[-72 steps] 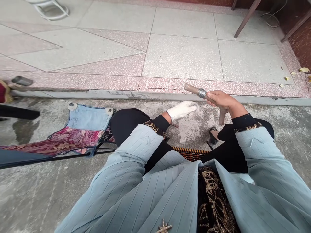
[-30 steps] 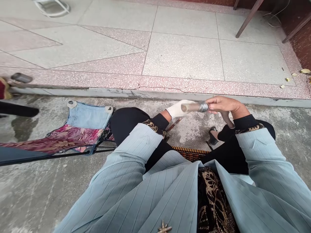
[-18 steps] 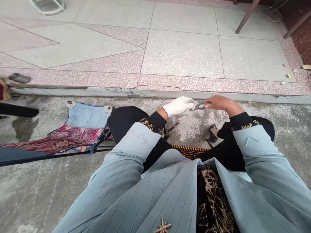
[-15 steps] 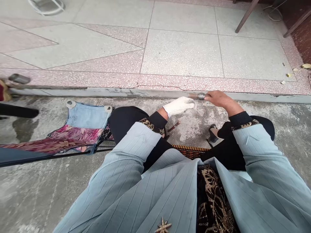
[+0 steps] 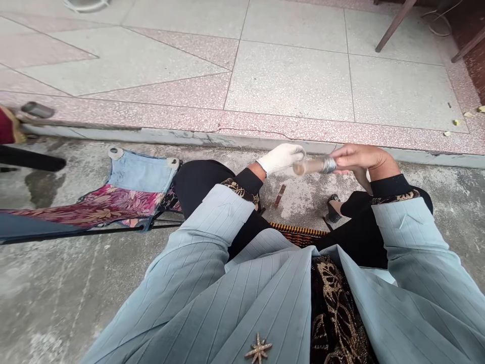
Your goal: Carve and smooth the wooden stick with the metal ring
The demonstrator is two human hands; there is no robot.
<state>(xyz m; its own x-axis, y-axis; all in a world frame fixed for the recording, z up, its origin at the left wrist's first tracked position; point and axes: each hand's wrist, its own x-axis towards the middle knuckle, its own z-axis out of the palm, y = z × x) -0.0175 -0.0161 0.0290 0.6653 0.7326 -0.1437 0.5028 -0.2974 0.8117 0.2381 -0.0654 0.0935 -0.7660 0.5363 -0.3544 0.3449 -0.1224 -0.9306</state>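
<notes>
- While the right hand (image 5: pixel 361 155) is clenched round a brownish stick (image 5: pixel 310 167) bound with a silvery wire coil (image 5: pixel 328 164), the stick's end points towards the left hand (image 5: pixel 283 157); its near end is blurred.
- The stick is above the concrete ground (image 5: pixel 303 194), in front of the knees; the right hand and wrist hide its middle, and a brown part shows beneath the wrist.
- The left hand, in a white knitted glove, has its fingers curled near the stick's end; whether they grasp anything, I cannot tell.
- Below the left hand, a reddish-brown strip (image 5: pixel 280 196) lies on the concrete.
- Between the legs, the edge of a woven seat (image 5: pixel 297 234) shows, with a black shoe (image 5: pixel 333 210) beyond it.
- Beside the left knee stands a folding chair (image 5: pixel 113 202) of denim and floral fabric; a thick black tube (image 5: pixel 32 157) comes in further left.
- Along the front, a pink terrazzo step (image 5: pixel 257 121) runs across, bearing a dark grey cylinder (image 5: pixel 38 109) at the left and yellowish scraps (image 5: pixel 456 122) at the right.
- Farther back are a white looped frame (image 5: pixel 86 5), a slanting brown leg (image 5: pixel 396 25) and a thin cable (image 5: pixel 437 23).
- Any label on the cylinder is too small to make out.
</notes>
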